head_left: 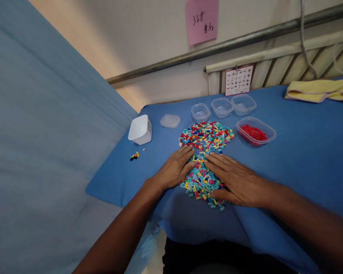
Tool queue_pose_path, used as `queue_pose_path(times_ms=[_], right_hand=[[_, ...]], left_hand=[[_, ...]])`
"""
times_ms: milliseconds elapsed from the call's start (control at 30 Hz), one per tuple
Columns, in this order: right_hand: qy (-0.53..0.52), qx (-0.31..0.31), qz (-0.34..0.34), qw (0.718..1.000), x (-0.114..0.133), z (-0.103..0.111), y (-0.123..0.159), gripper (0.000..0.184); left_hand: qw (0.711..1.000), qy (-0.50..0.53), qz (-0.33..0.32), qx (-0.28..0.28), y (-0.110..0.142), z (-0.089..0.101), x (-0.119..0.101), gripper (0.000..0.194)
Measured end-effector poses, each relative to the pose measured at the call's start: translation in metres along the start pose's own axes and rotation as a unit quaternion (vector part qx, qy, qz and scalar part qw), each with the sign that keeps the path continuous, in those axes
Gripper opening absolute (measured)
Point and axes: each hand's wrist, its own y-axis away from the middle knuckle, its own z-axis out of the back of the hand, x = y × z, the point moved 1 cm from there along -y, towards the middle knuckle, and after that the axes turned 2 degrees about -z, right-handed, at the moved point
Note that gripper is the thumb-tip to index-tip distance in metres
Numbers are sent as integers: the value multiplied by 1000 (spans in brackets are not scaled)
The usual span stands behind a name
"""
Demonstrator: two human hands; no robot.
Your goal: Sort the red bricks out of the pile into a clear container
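- Where the two hands meet the spread of small plastic pieces, it narrows to a neck, with a far heap beyond the fingertips and a near heap between the palms, both lying loose on the desk.
- The left hand lies low at the left edge of the pieces, fingers extended, thumb apart; no grip shows, though its underside is hidden.
- The right hand is opened wider on the right side, fingertips over the neck, thumb along the near heap; it clasps nothing that shows.
- The step in hand looks like dividing or gathering loose pieces by hand; the next move would call for flat, low fingers and light pressure, so pieces do not scatter.
- Right of the far heap, a clear tray holds red pieces.
- Beyond the far heap stand three clear tubs; to their left lies a clear lid.
- Farther left sits a white box, with a small cluster of pieces just on its near side.
- At far right lies a yellow cloth.
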Motion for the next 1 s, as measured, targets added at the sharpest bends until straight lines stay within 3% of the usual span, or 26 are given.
queue_pose_path(times_ms=[100, 300, 400, 467, 533, 567, 600, 700, 833, 1000], right_hand=[[4, 6, 10, 1000, 4, -4, -12, 97], [-38, -13, 51, 998, 4, -3, -26, 86], [-98, -92, 69, 989, -4, 7, -21, 66], [-134, -172, 43, 975, -12, 16, -16, 50], [-165, -233, -5, 958, -20, 23, -12, 42], [-179, -249, -28, 951, -23, 26, -11, 42], [-191, -256, -50, 946, -25, 28, -9, 43], [-216, -249, -92, 940, -29, 29, -6, 49], [-242, -242, -121, 932, -32, 26, -4, 55], [-265, -232, -136, 926, -36, 22, -3, 59]], left_hand=[[1000, 22, 0, -6, 0, -2, -3, 71], [999, 18, -18, -47, 20, 10, -9, 47], [991, 11, -55, -119, 30, 21, -28, 36], [979, 40, -104, -171, 35, 26, -52, 31], [972, 99, -163, -134, 38, 22, -81, 30], [972, 127, -182, -81, 39, 16, -95, 31], [963, 151, -217, -49, 39, 9, -108, 30], [936, 192, -295, -27, 39, -15, -136, 30], [927, 242, -286, -31, 34, -36, -137, 28], [937, 230, -258, -51, 25, -36, -118, 27]])
